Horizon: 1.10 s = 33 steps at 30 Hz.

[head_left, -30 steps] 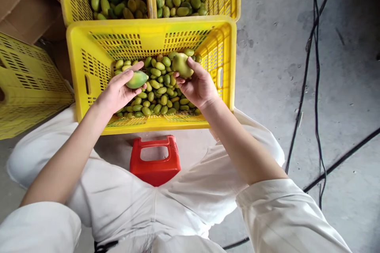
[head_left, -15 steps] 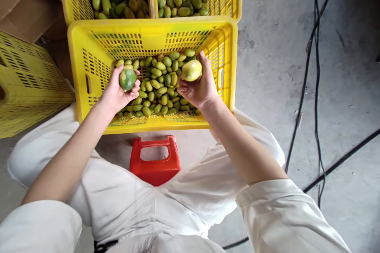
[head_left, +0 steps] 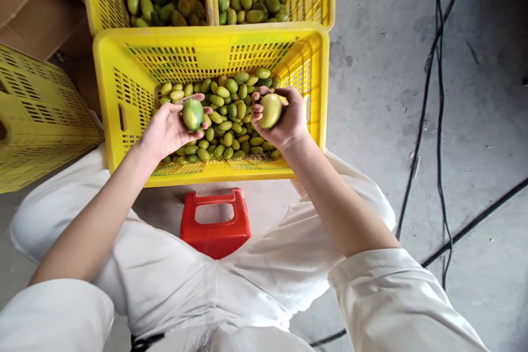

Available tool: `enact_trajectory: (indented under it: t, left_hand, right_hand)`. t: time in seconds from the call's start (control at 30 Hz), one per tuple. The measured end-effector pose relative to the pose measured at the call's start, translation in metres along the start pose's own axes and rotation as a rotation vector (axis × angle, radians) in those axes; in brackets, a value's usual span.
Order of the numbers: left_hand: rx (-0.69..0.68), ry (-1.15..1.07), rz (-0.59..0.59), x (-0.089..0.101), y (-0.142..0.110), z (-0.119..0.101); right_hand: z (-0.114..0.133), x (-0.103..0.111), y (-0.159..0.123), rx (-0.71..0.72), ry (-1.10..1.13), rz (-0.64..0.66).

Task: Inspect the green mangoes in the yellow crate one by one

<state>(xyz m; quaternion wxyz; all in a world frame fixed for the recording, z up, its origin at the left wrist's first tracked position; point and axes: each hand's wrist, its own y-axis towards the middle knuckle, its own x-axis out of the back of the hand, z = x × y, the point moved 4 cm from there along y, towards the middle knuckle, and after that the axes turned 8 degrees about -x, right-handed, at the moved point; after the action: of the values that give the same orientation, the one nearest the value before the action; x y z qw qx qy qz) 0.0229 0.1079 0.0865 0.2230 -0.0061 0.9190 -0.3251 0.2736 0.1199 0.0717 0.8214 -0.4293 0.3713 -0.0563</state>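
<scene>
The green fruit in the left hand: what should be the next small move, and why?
Perhaps curl the left grip slightly closer around the green fruit, because its fingers look loosely spread, while the right grip curls around the paler fruit.

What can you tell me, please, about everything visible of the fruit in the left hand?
The fruit is rounded, slightly longer than wide, with smooth-looking skin, mostly green with pale yellowish patches. It looks whole on the side that shows. It rests in the loosely curled left hand, held over the smaller fruits in the nearest yellow crate. The part against the hand is hidden.
</scene>
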Motion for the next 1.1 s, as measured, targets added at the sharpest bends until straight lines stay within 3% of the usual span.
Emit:
enact_trajectory:
  t: [0.2, 0.37, 0.53, 0.7, 0.97, 1.1]
  left_hand:
    - [-0.023, -0.002, -0.048, 0.004, 0.001, 0.001]
    - [-0.075, 0.007, -0.025, 0.004, -0.004, -0.003]
    - [-0.024, 0.045, 0.066, 0.001, -0.008, -0.001]
    - [0.017, 0.024, 0.025, -0.001, -0.007, 0.000]
    - [-0.148, 0.082, 0.038, 0.012, 0.001, -0.001]
    - [-0.176, 0.081, 0.039, 0.012, 0.003, -0.007]
  right_hand:
    - [0.000, -0.016, -0.006, -0.048, 0.115, 0.013]
    - [0.004, -0.007, -0.002, -0.022, 0.022, 0.080]
    - [0.002, 0.002, 0.005, -0.036, -0.026, 0.030]
    - [0.000, 0.007, 0.010, -0.015, -0.034, 0.006]
    - [-0.004, -0.017, -0.005, -0.045, 0.050, 0.025]
    - [-0.004, -0.017, -0.008, -0.064, -0.001, 0.103]
